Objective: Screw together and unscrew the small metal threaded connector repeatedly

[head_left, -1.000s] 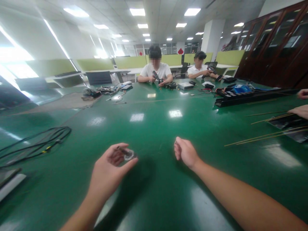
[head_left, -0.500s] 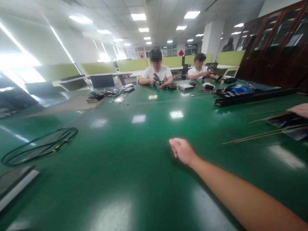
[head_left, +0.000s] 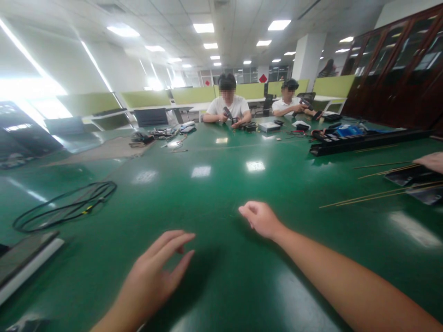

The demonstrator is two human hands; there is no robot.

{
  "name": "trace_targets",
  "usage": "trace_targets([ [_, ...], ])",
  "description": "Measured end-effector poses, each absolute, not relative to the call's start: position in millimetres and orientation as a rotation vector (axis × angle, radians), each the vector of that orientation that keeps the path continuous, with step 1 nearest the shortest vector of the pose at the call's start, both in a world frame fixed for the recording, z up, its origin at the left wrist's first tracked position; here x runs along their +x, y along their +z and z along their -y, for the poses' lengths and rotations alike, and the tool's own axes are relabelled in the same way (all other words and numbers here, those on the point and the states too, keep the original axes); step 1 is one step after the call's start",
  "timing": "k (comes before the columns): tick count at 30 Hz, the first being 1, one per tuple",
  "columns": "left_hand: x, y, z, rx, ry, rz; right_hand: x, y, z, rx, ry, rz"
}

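Note:
My left hand (head_left: 157, 269) is over the near part of the green tabletop (head_left: 166, 193), its thumb apart from the fingers and nothing between them. To its right and a little farther off, my right hand (head_left: 261, 219) is closed at the table surface, fingertips pressed together and pointing left. Whether something tiny sits in that pinch I cannot make out. Thin faint marks show on the green surface just left of the right fingertips.
A coiled black cable (head_left: 69, 207) lies at left, beyond a flat grey panel (head_left: 31, 258). On the right, another person's hand (head_left: 431, 161) is by thin yellowish rods (head_left: 367, 198). A long black channel (head_left: 367, 142) lies behind. Two people (head_left: 228, 108) sit opposite, handling tools.
My left hand has come into view from the lower left. The right fingertips have shifted slightly left and stay closed. The view has tilted a little.

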State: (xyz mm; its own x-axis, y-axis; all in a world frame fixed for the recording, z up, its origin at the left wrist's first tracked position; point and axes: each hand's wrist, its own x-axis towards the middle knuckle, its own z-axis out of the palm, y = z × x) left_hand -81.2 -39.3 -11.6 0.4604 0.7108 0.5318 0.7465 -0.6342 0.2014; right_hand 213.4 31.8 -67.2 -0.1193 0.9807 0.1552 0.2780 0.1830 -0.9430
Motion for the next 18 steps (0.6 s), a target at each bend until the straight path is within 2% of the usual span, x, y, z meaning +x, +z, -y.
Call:
trace_targets([
  [5,17,-20,-13,-2.999,-0.793,1.199,215,-70,-29,-1.168,0.925,1.716],
  [9,45,-30,-30,-3.021,-0.726,1.024,216,-72,-31,-1.154,0.909,1.737],
  [14,23,-25,-27,-2.944,-0.762,1.155,216,-70,-30,-1.122,0.961,1.767],
  [18,-39,1,-2,-2.72,-0.986,1.5,216,-68,-30,-1.154,0.96,1.789],
])
